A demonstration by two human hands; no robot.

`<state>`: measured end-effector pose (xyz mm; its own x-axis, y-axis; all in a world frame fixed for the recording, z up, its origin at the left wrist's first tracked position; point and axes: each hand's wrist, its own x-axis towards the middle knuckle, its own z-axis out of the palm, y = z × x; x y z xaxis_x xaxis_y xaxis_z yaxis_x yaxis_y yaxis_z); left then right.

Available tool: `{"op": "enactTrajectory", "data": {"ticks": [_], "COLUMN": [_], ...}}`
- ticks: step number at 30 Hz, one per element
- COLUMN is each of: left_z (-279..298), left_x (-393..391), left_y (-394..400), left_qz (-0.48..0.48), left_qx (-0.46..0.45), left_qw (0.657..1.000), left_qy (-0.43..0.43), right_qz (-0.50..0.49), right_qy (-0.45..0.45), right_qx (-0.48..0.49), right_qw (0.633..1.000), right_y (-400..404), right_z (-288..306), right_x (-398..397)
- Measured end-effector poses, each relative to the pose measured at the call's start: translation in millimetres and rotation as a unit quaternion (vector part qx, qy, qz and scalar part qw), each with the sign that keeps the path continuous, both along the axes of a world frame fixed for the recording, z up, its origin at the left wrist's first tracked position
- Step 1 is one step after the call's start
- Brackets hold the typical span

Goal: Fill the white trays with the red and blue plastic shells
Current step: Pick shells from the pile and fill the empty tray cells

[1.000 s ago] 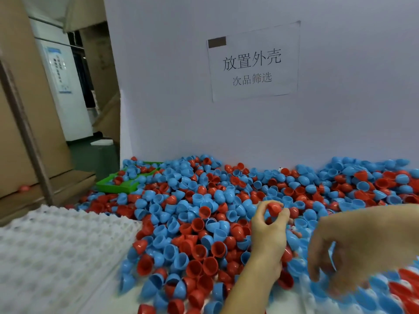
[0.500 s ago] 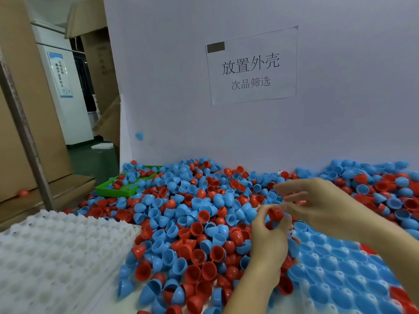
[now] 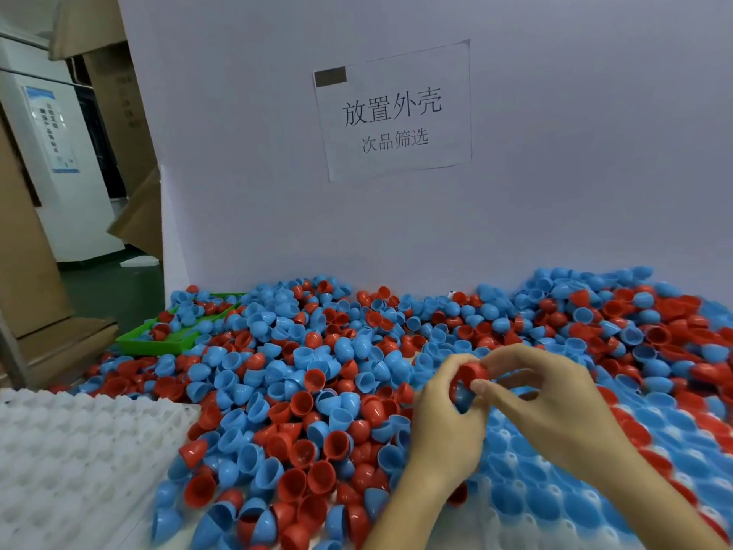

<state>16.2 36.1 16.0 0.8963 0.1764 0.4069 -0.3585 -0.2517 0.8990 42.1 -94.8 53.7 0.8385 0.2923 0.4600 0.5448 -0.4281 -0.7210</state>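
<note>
ITEM: red shell (image 3: 474, 373), 1 pc. Held up between both hands, above the near edge of the loose pile (image 3: 317, 371). Open mouth faces left and toward the camera; a blue shell (image 3: 462, 396) seems to sit just under or inside it, can't tell if nested.

LEFT HAND (image 3: 446, 422): fingers curled, thumb and fingertips pinching the red shell from the left and below.

RIGHT HAND (image 3: 551, 394): thumb and forefinger pinching the same shell from the right; other fingers loosely bent, nothing else in them.

TARGET, judged: filled tray (image 3: 595, 490), directly below and right of the hands, most pockets already blue, red rows along its right side. It lies under the right forearm, so the right hand is nearer. Pockets run in diagonal rows away to the upper right. Free pockets hard to spot; the forearm hides part of it.

ALT TARGET: empty white tray (image 3: 71, 450), bottom left, well apart from both hands, across the pile. Left hand nearer.

ROOM: air above both trays open. Rear wall (image 3: 555, 192) well behind the pile. Loose shells crowd the filled tray's left edge, so a low sweep may knock some.

MISC: green tray (image 3: 158, 343), far left, half buried.
</note>
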Motion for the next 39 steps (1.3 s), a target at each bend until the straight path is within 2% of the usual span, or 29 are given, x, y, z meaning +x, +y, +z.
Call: {"op": "enactTrajectory", "data": {"ticks": [5, 10, 15, 21, 24, 27, 30, 35, 39], "left_z": [-2.3, -0.1, 3.4, 7.9, 6.9, 5.2, 3.9, 4.4, 7.3], "left_x": [-1.6, -4.7, -6.0, -6.6, -4.4, -2.3, -1.9, -2.8, -5.9], "left_y": [-4.5, -7.4, -6.4, -6.4, -5.6, -2.9, -0.3, -0.1, -2.3], "left_qz": [-0.018, -0.069, -0.06, -0.089, -0.08, -0.039, -0.021, -0.05, -0.098], "left_qx": [0.031, -0.031, -0.094, -0.179, -0.2, -0.205, -0.198, -0.121, -0.13], "left_qw": [0.999, 0.997, 0.992, 0.976, 0.972, 0.974, 0.978, 0.991, 0.984], "left_qy": [0.018, 0.012, 0.058, 0.086, 0.093, 0.084, 0.064, 0.034, 0.07], "right_qz": [-0.009, -0.025, -0.034, -0.059, -0.077, -0.092, -0.057, -0.011, -0.009], "right_qy": [-0.017, 0.001, 0.024, 0.035, 0.036, 0.034, 0.038, 0.067, 0.068], "right_qx": [0.025, 0.096, 0.133, 0.077, 0.083, 0.09, 0.043, 0.034, 0.049], "right_qw": [0.999, 0.995, 0.99, 0.995, 0.993, 0.991, 0.997, 0.997, 0.996], "right_y": [-4.3, -7.7, -13.2, -22.2, -24.0, -25.4, -24.8, -23.7, -24.3], "right_z": [-8.0, -9.3, -10.6, -11.2, -11.1, -10.0, -7.9, -7.4, -6.0], "right_x": [-4.6, -3.0, -0.2, 5.9, 7.0, 7.0, 4.1, 3.7, 3.4]}}
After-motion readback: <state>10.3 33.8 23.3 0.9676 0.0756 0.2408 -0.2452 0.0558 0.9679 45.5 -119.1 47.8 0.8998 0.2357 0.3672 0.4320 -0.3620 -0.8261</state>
